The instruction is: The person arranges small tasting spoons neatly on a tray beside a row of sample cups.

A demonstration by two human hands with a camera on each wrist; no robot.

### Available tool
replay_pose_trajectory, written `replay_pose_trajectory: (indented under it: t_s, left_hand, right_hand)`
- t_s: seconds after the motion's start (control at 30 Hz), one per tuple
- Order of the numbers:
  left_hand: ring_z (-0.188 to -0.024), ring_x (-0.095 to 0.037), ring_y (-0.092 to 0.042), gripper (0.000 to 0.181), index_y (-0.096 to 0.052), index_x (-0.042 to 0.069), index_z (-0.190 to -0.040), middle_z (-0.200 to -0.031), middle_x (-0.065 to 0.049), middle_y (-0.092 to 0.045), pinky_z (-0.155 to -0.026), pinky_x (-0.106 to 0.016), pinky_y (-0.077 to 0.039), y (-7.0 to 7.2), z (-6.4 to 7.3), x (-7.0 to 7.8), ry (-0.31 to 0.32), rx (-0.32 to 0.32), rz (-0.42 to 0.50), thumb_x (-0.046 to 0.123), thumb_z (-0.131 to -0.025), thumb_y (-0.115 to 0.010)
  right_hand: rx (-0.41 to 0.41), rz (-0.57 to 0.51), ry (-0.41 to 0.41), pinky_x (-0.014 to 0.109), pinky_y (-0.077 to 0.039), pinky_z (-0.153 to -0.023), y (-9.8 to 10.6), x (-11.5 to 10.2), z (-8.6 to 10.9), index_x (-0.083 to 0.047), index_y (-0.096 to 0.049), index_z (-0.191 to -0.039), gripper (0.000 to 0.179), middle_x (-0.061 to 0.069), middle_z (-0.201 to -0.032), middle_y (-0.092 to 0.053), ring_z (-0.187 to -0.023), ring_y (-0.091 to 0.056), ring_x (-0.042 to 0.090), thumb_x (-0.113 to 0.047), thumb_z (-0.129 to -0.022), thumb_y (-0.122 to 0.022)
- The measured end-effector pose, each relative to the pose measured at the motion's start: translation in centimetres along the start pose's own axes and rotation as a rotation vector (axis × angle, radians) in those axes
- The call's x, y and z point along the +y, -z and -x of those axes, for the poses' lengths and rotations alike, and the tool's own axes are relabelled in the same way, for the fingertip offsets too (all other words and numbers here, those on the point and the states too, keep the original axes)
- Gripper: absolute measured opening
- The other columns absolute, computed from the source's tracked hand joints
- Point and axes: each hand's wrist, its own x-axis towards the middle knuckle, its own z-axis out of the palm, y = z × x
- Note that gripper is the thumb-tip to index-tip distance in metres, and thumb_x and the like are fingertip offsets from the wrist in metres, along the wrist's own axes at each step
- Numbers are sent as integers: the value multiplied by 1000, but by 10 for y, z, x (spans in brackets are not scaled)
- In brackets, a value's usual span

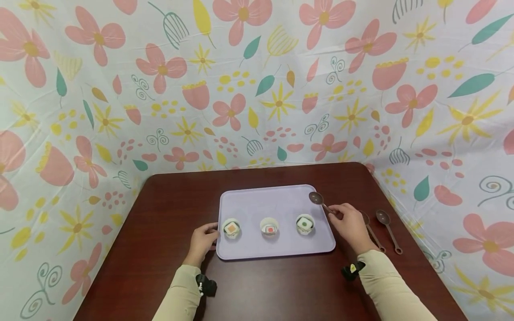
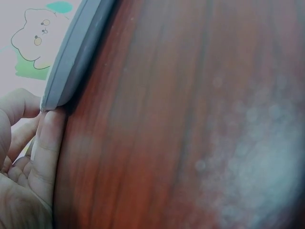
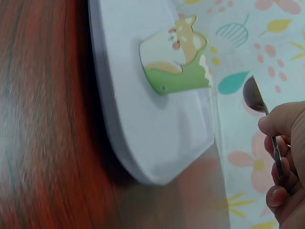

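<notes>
A pale purple tray lies on the dark wooden table. My left hand pinches its left edge; in the left wrist view the fingers meet at the rim. Three small cups stand in a row on the tray: a left one with an orange-marked square inside, a middle one with a red-marked piece, and a right one with a green-marked square. My right hand holds a brown spoon by its handle, its bowl over the tray's far right corner. The right wrist view shows the cartoon-printed cup beside this spoon.
Two more brown spoons lie on the table right of my right hand, the outer one in plain view and the inner one partly behind the hand. A flower-printed cloth hangs around the table's far side and both flanks.
</notes>
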Motion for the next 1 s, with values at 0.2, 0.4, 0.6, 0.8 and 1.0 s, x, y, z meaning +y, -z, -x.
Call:
replay_pose_trajectory:
  t_s: [0.2,0.4,0.6,0.8,1.0]
  left_hand:
    - [-74,-21,-65,39,-70,6,-126,-98,-13,-67,-58,-35,-60,0,1,0,8,-4,2,9,-88,-68]
    - [-73,-21,-66,39,-69,5,-127,-98,-14,-68,-58,-35,-60,0,1,2,6,-4,1,8,-88,-67]
    - [-75,-21,-66,39,-69,6,-128,-100,-14,-67,-59,-35,-60,1,0,2,15,-3,-2,8,-89,-66]
    - [-76,-21,-66,39,-69,6,-128,-101,-13,-67,-60,-35,-60,2,-1,2,18,-5,-14,9,-90,-67]
    - [-76,-21,-66,39,-69,6,-128,-100,-13,-67,-60,-35,-60,0,0,1,22,-2,-10,9,-89,-67]
  right_hand:
    - [-13,-8,-6,39,-50,-68,-9,-10,-5,-2,-76,-107,20,9,-93,-65,-78,-60,22,-7,-87,-73]
    - [-38,-44,-18,34,-48,-64,-15,-23,-9,-3,-76,-108,21,8,-94,-65,-78,-58,20,-7,-88,-72]
    - [-79,-51,-19,36,-49,-66,-24,-38,-12,-3,-76,-107,20,7,-93,-64,-78,-59,21,-7,-88,-70]
    - [-79,-61,-11,34,-49,-64,-34,-58,-12,-3,-76,-104,19,5,-89,-64,-74,-58,19,-6,-86,-72]
    - [-68,-78,1,35,-51,-66,-43,-74,-13,-3,-77,-103,19,6,-89,-66,-75,-60,20,-5,-84,-75]
